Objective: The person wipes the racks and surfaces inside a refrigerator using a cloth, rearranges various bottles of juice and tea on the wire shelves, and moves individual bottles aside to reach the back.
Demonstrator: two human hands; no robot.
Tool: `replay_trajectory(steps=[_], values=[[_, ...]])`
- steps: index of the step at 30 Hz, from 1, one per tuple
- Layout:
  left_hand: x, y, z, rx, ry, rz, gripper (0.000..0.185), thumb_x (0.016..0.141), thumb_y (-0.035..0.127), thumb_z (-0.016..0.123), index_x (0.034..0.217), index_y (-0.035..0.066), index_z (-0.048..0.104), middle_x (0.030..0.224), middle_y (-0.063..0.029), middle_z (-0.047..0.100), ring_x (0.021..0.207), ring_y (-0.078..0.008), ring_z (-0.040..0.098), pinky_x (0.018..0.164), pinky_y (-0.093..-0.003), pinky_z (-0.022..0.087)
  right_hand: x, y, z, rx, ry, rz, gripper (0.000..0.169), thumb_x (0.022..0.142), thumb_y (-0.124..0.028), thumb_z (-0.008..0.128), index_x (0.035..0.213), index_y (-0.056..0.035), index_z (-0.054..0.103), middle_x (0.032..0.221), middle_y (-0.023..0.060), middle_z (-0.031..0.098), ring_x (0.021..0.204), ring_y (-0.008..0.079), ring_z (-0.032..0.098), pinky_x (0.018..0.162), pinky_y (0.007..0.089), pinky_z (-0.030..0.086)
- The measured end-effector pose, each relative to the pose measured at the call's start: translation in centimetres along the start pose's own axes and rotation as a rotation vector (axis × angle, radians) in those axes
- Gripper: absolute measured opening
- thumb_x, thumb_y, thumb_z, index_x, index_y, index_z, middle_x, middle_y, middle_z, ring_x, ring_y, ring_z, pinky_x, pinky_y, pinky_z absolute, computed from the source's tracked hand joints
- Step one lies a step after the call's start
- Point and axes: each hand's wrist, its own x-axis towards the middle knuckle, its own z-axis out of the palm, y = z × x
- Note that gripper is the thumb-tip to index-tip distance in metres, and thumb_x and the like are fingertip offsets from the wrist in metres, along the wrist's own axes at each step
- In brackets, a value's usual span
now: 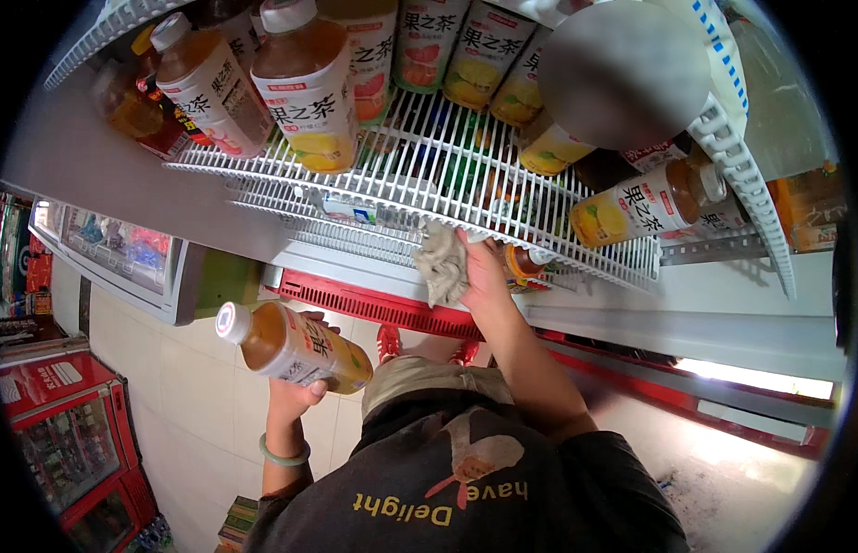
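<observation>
My left hand [301, 390] grips a plastic bottle of amber tea drink [311, 349], with its white cap tilted up to the left. This bottle is in front of the fridge, apart from the shelf. A crumpled greyish cloth [441, 266] is in my right hand [483, 273], which is at the front edge of a white wire shelf [415, 166]. Part of the right fingers is hidden behind the cloth and the shelf edge. On the shelf's left side stand bottles of the same kind, such as a lemon-labelled bottle [304, 90]. Toward the right, another tea bottle [629, 207] appears strongly tilted.
Below lies a further wire shelf with a clear bottle [374, 207] lying on it. The fridge's red vented base [374, 301] runs just ahead of my red shoes [389, 342]. A display case [118, 249] and a red glass-door cooler [73, 428] stand left. Boxes [237, 522] sit behind.
</observation>
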Motion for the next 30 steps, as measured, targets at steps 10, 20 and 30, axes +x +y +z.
replay_trajectory(steps=[10,20,30], values=[[-0.1,0.1,0.2,-0.037,0.036,0.014,0.1,0.067,0.053,0.078,0.136,0.0,0.029,0.126,-0.0168,0.046,0.11,-0.0319,0.056,0.091,-0.0453,0.049,3.3,2.7,3.2,-0.547,0.135,-0.104,0.024,0.085,-0.018,0.065,0.082,0.0062,0.065,0.074,0.0066,0.065,0.064,0.0106,0.052,0.059,0.0295,0.041],[0.1,-0.3,0.5,0.014,0.071,0.002,0.095,0.07,0.062,0.071,0.131,-0.001,0.035,0.122,-0.0146,0.047,0.111,-0.0315,0.054,0.093,-0.0448,0.044,4.4,1.1,0.7,-2.423,0.016,-1.312,0.013,0.081,-0.017,0.058,0.088,-0.0177,0.068,0.064,0.0058,0.063,0.063,0.0255,0.063,0.056,0.0397,0.047],[0.7,-0.9,0.1,-0.018,0.025,0.011,0.094,0.072,0.055,0.074,0.134,-0.002,0.032,0.127,-0.016,0.046,0.111,-0.032,0.056,0.092,-0.0446,0.047,2.8,2.8,3.1,-0.991,0.093,-0.654,0.01,0.081,-0.001,0.066,0.088,0.0049,0.066,0.08,0.0024,0.066,0.075,0.0082,0.058,0.065,0.0266,0.046]])
